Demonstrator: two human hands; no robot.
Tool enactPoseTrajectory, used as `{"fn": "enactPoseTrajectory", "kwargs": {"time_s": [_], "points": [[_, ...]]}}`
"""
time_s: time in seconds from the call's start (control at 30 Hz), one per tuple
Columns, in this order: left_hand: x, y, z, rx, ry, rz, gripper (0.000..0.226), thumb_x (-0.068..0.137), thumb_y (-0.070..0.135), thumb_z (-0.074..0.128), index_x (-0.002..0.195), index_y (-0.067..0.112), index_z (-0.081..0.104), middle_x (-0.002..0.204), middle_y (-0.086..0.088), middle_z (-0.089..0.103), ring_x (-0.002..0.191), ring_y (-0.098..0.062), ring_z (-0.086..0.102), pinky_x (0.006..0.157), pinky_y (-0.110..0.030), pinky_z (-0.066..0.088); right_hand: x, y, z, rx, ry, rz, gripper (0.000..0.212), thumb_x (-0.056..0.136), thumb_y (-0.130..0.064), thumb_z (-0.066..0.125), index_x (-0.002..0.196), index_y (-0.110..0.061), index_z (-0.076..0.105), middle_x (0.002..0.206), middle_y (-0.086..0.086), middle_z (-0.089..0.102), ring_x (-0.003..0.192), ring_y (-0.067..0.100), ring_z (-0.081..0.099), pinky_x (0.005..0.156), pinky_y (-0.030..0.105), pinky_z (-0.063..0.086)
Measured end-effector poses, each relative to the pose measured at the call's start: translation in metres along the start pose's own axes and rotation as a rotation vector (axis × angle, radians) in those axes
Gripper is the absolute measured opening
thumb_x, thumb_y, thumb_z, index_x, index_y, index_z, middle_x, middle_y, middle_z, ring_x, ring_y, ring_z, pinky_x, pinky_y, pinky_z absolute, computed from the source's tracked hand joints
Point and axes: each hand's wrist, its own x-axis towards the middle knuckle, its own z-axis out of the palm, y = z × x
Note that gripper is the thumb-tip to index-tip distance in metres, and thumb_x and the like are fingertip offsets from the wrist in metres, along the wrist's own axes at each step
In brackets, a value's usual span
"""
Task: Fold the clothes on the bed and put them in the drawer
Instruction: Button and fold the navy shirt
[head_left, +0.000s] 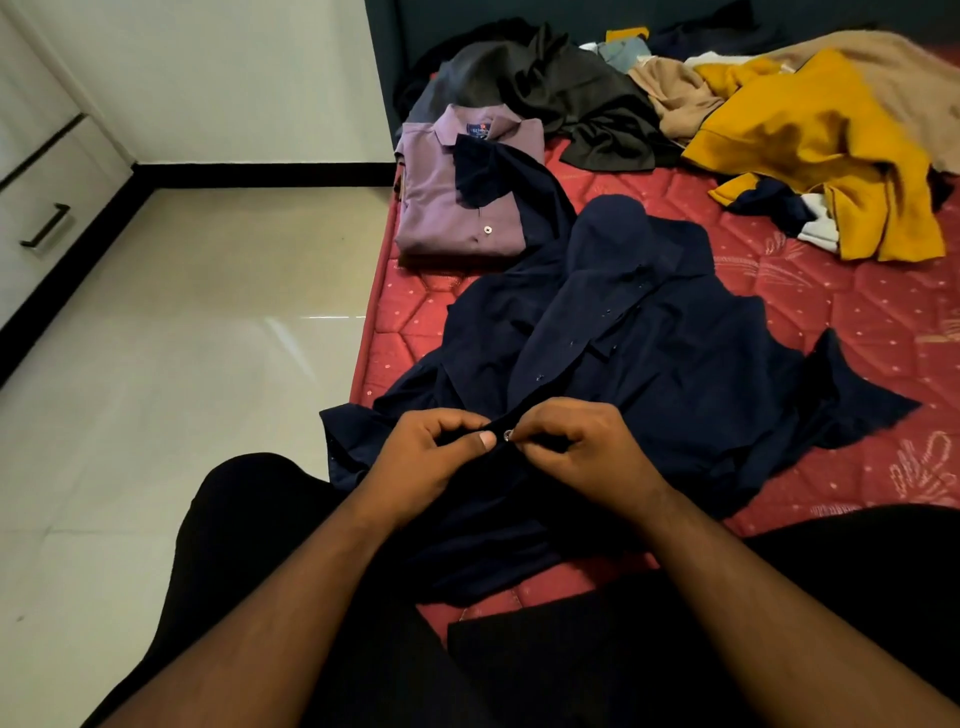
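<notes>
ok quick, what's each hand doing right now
Left hand: pinching the navy shirt at its front edge.
Right hand: pinching the same edge beside a button.
</notes>
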Motion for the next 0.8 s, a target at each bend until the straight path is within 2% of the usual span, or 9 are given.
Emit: {"fn": "enactPoseTrajectory", "kwargs": {"time_s": [0.17, 0.3, 0.43, 0.6, 0.73, 0.8], "points": [[-0.001, 0.0, 0.002, -0.049, 0.004, 0.032, 0.019, 0.083, 0.001, 0.072, 0.093, 0.017, 0.076, 0.089, 0.003, 0.077, 0.084, -0.006, 0.071, 0.077, -0.015, 0.051, -0.002, 0.002, 0.009, -0.004, 0.043, 0.011, 0.009, 0.077, -0.002, 0.071, 0.084, -0.006, 0.075, 0.087, 0.0, 0.072, 0.082, 0.003, 0.065, 0.078, 0.012, 0.05], [0.001, -0.008, 0.005, 0.068, 0.035, 0.125, 0.022, 0.081, 0.001, 0.074, 0.103, 0.007, 0.076, 0.096, 0.001, 0.076, 0.092, -0.011, 0.072, 0.083, -0.018, 0.052, -0.004, 0.004, 0.015, 0.07, 0.071, 0.103, 0.01, 0.076, 0.0, 0.073, 0.082, -0.008, 0.075, 0.084, -0.004, 0.072, 0.079, 0.001, 0.066, 0.074, 0.014, 0.051], [0.0, -0.016, 0.009, 0.173, 0.113, 0.226, 0.024, 0.08, 0.001, 0.076, 0.103, 0.006, 0.076, 0.099, 0.002, 0.076, 0.094, -0.008, 0.071, 0.088, -0.021, 0.053, -0.004, 0.003, 0.021, 0.141, 0.077, 0.169, 0.013, 0.075, 0.0, 0.074, 0.082, -0.01, 0.071, 0.08, -0.006, 0.07, 0.075, 0.003, 0.065, 0.07, 0.014, 0.05], [-0.001, -0.02, 0.01, 0.196, 0.178, 0.241, 0.022, 0.077, 0.005, 0.079, 0.098, 0.012, 0.077, 0.092, 0.012, 0.075, 0.087, -0.003, 0.072, 0.082, -0.015, 0.053, -0.004, 0.004, 0.022, 0.171, 0.022, 0.209, 0.044, 0.08, -0.004, 0.073, 0.122, -0.014, 0.063, 0.083, -0.004, 0.068, 0.072, 0.005, 0.062, 0.074, 0.012, 0.048], [0.001, -0.024, 0.013, 0.271, 0.214, 0.275, 0.021, 0.077, 0.008, 0.08, 0.097, 0.013, 0.078, 0.092, 0.008, 0.075, 0.087, 0.0, 0.071, 0.084, -0.015, 0.052, -0.003, 0.012, 0.021, 0.058, 0.01, 0.155, 0.02, 0.08, -0.013, 0.073, 0.1, -0.009, 0.073, 0.086, -0.002, 0.068, 0.082, 0.005, 0.061, 0.075, 0.011, 0.046], [0.002, -0.026, 0.013, 0.294, 0.213, 0.284, 0.02, 0.077, 0.009, 0.08, 0.097, 0.013, 0.078, 0.092, 0.007, 0.076, 0.087, 0.0, 0.07, 0.084, -0.015, 0.052, -0.003, 0.015, 0.017, 0.049, -0.032, 0.196, 0.027, 0.081, -0.014, 0.075, 0.107, -0.013, 0.071, 0.084, -0.009, 0.065, 0.078, 0.0, 0.059, 0.073, 0.012, 0.045]]}}
